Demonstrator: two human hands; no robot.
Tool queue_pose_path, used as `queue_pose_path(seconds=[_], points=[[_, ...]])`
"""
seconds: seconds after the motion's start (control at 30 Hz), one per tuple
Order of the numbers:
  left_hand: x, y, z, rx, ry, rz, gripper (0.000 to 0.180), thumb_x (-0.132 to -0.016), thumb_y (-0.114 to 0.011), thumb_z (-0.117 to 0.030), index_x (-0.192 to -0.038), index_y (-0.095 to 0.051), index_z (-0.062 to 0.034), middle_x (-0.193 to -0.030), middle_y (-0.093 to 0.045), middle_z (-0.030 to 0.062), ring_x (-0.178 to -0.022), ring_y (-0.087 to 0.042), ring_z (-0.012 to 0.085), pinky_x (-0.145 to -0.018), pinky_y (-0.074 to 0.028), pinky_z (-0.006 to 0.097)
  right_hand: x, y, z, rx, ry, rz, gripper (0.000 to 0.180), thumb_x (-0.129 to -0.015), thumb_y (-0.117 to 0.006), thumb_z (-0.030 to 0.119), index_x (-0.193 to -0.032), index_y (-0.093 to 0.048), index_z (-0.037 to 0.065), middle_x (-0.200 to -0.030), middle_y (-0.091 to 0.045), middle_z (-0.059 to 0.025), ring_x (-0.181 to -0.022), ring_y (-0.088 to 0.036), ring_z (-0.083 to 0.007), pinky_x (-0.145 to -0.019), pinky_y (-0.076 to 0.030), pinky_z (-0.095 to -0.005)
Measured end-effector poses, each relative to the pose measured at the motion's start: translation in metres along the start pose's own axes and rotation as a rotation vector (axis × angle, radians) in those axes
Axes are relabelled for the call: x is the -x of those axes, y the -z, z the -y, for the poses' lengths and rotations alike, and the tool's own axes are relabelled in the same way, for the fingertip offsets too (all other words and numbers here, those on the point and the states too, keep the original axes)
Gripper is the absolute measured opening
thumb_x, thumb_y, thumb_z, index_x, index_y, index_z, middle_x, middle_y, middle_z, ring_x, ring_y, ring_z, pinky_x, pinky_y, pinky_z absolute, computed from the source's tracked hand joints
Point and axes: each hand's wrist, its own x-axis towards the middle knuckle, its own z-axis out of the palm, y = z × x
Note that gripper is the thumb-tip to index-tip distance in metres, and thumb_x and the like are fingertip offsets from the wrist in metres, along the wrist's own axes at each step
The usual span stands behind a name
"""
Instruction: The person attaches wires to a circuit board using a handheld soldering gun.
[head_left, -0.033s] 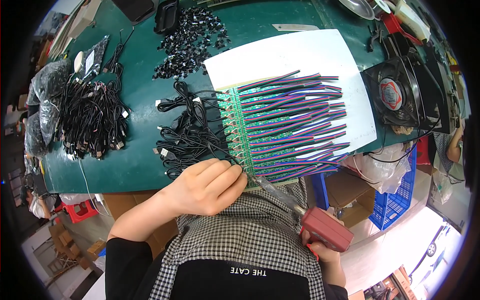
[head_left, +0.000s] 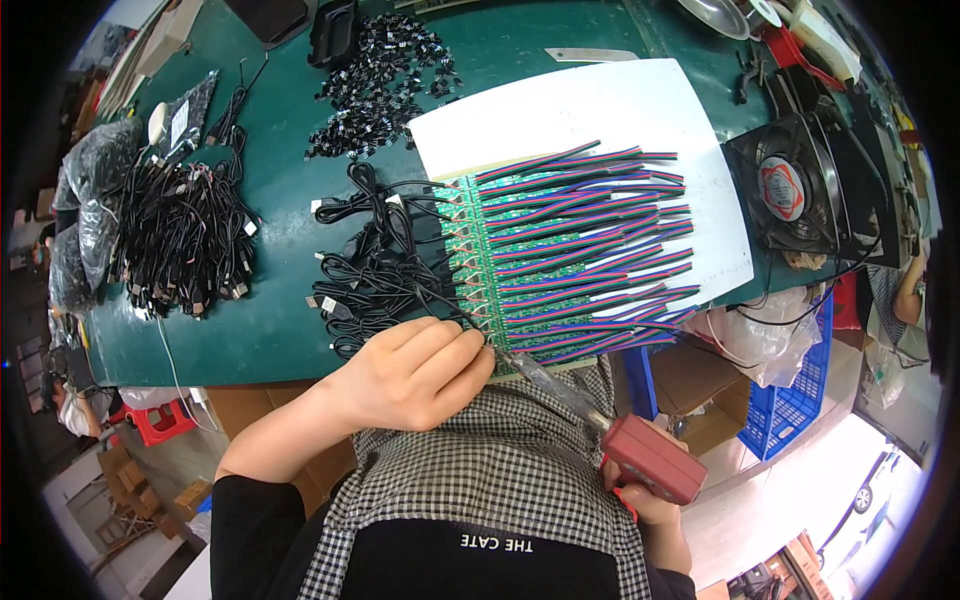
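A panel of green circuit boards (head_left: 465,255) lies on a white sheet (head_left: 560,105), with multicoloured ribbon wires (head_left: 600,230) running off to the right. Black USB cables (head_left: 370,265) join it on the left, their thin ends meeting the boards. My left hand (head_left: 420,375) is pinched round the end of a black cable at the panel's near edge. My right hand (head_left: 650,500) grips a dark red soldering gun (head_left: 655,458), partly hidden behind its body. The gun's tip reaches the near boards, close to my left fingertips.
Bundled USB cables (head_left: 185,240) and plastic-wrapped packs (head_left: 95,200) are at the left. Small black parts (head_left: 385,75) lie in a heap at the back, near a steel blade (head_left: 590,55). A black fan (head_left: 785,185) stands at the right. Below the table edge is a blue crate (head_left: 790,390).
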Motion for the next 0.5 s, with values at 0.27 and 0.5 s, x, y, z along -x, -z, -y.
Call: queue_pose_path(seconds=[0.27, 0.5], points=[[0.0, -0.001, 0.0, -0.006, -0.011, -0.004, 0.025, -0.061, -0.066, -0.007, -0.085, -0.068, -0.0031, -0.086, -0.06, 0.0061, -0.069, -0.059, 0.0154, -0.061, -0.053, 0.026, 0.006, -0.011, 0.002, -0.336, -0.027, -0.108, 0.075, -0.072, -0.081, 0.028, -0.127, -0.049, -0.012, -0.087, -0.069, -0.0149, -0.058, -0.06, -0.0137, -0.053, -0.048, -0.0248], [-0.001, 0.006, 0.0, -0.037, -0.027, 0.044, 0.018, -0.065, -0.067, -0.008, -0.081, -0.064, -0.0007, -0.084, -0.06, 0.0072, -0.068, -0.054, 0.0146, -0.059, -0.046, 0.026, 0.005, -0.011, 0.004, -0.36, -0.04, -0.103, 0.08, -0.072, -0.082, 0.032, -0.128, -0.047, -0.013, -0.089, -0.069, -0.0163, -0.058, -0.06, -0.0136, -0.052, -0.048, -0.0248]])
